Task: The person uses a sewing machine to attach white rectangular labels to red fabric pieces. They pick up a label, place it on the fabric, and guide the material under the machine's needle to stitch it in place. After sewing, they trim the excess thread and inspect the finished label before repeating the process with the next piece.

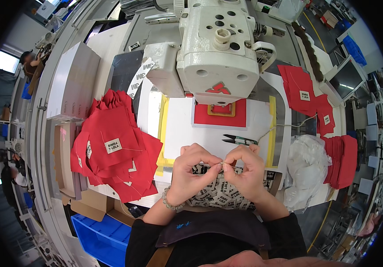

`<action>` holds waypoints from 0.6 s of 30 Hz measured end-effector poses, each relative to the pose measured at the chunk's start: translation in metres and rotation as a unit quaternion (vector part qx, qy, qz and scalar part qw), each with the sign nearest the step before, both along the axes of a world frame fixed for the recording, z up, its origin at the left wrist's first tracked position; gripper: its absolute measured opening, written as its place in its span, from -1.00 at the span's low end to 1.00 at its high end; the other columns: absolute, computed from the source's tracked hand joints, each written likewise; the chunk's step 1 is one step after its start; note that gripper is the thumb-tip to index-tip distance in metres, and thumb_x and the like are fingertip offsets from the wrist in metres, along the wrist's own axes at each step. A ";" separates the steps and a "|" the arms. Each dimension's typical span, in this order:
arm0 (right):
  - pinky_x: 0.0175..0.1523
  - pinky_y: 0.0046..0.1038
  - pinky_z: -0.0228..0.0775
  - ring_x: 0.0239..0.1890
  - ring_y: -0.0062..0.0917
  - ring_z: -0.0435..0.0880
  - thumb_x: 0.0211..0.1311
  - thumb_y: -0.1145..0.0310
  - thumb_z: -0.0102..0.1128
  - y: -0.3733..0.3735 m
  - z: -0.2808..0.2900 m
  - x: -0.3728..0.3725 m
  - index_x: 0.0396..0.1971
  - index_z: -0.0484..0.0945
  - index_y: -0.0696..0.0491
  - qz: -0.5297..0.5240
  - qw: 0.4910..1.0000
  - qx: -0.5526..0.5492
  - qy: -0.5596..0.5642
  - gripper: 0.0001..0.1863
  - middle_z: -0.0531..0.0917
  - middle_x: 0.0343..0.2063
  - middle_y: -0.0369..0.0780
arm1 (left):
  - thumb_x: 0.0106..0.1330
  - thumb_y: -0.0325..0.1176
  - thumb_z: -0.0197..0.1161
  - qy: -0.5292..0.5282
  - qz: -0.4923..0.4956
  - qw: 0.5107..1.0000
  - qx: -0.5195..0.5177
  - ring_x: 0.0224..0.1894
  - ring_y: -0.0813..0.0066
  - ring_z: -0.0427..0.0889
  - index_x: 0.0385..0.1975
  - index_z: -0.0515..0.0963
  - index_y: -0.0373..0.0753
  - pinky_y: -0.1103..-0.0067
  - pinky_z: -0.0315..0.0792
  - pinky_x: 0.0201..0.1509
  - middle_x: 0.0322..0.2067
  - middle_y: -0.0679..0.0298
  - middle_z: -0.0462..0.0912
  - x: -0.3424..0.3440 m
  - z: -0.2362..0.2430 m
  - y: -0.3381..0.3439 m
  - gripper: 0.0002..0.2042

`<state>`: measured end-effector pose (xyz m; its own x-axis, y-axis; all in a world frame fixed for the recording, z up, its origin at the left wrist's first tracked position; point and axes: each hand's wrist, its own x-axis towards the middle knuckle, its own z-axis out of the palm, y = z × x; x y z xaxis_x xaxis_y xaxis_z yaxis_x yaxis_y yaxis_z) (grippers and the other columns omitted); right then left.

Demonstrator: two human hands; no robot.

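My left hand [192, 172] and my right hand [246, 172] meet fingertip to fingertip in front of me. Both are pinched closed around something small and pale, too small to make out. Just below them lies a pile of white fabric labels [220, 196] with black print, in a box partly hidden by my hands. Beyond my fingers, thread snips [240, 139] with dark handles rest on the white work surface [187, 144]. Farther off, a red fabric piece [236, 118] sits under the white sewing machine [218, 66], with a brass-coloured frame [221, 110] on it.
A heap of red fabric pieces with labels [113, 153] stands at the left, by a white carton [73, 82]. More red pieces [298, 91] lie far right. A clear plastic bag [307, 162] and a red stack [345, 160] are nearer. Lower left is a blue bin [102, 238].
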<state>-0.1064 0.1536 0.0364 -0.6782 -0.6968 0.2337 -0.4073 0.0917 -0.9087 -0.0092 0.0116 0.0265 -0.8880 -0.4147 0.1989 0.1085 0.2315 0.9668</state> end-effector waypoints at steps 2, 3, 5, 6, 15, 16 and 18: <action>-0.11 -0.49 -0.02 -0.53 -0.72 0.42 -0.09 0.50 0.29 0.000 -0.001 0.000 -0.53 0.50 -0.02 -0.002 1.000 0.002 0.004 -0.86 0.55 -0.55 -0.44 | -0.02 -0.49 0.37 -0.002 -0.001 1.000 -0.003 -0.41 0.62 0.47 -0.49 0.64 -0.14 0.58 0.13 -0.13 -0.55 0.47 0.58 0.000 0.000 0.000 -0.90; -0.11 -0.49 -0.02 -0.53 -0.72 0.42 -0.09 0.50 0.29 0.000 -0.001 0.000 -0.53 0.50 -0.02 -0.002 1.000 0.003 0.006 -0.86 0.55 -0.55 -0.44 | -0.02 -0.49 0.37 -0.003 -0.003 1.000 -0.003 -0.41 0.61 0.47 -0.49 0.64 -0.14 0.58 0.13 -0.14 -0.55 0.47 0.58 0.000 0.000 -0.001 -0.90; -0.11 -0.49 -0.02 -0.54 -0.72 0.42 -0.09 0.50 0.29 0.000 0.000 0.000 -0.53 0.50 -0.02 -0.002 1.000 0.004 0.011 -0.86 0.55 -0.55 -0.44 | -0.02 -0.49 0.37 -0.003 -0.005 1.000 -0.004 -0.41 0.61 0.47 -0.49 0.64 -0.13 0.57 0.13 -0.14 -0.55 0.47 0.58 0.001 0.000 -0.001 -0.90; -0.12 -0.49 -0.02 -0.54 -0.71 0.42 -0.09 0.50 0.29 0.000 0.000 0.000 -0.53 0.50 -0.02 -0.002 1.000 0.003 0.015 -0.86 0.55 -0.55 -0.44 | -0.02 -0.49 0.37 -0.004 -0.005 1.000 -0.004 -0.41 0.62 0.47 -0.49 0.64 -0.13 0.57 0.13 -0.14 -0.55 0.47 0.59 0.001 0.000 -0.001 -0.90; -0.19 -0.49 -0.03 -0.55 -0.70 0.43 -0.18 0.55 0.30 0.001 -0.001 0.002 -0.54 0.49 -0.04 -0.016 0.997 -0.017 0.080 -0.80 0.53 -0.58 -0.46 | -0.02 -0.52 0.35 0.001 -0.014 1.000 -0.009 -0.44 0.60 0.46 -0.48 0.65 -0.20 0.58 0.15 -0.15 -0.57 0.43 0.58 -0.001 0.007 -0.001 -0.90; -0.21 -0.49 -0.03 -0.56 -0.70 0.44 -0.18 0.54 0.31 0.000 -0.001 0.002 -0.55 0.48 -0.06 -0.019 0.996 -0.019 0.082 -0.79 0.52 -0.59 -0.47 | -0.02 -0.54 0.35 0.001 -0.016 1.000 -0.010 -0.44 0.60 0.45 -0.49 0.65 -0.23 0.57 0.16 -0.14 -0.58 0.41 0.57 -0.001 0.007 -0.001 -0.91; -0.24 -0.49 -0.03 -0.57 -0.71 0.45 -0.17 0.54 0.32 0.000 0.000 0.002 -0.55 0.48 -0.08 -0.023 0.996 -0.020 0.087 -0.78 0.52 -0.60 -0.48 | -0.02 -0.54 0.34 -0.002 -0.019 1.000 -0.006 -0.44 0.60 0.45 -0.49 0.65 -0.23 0.57 0.16 -0.14 -0.58 0.41 0.57 -0.001 0.006 -0.001 -0.91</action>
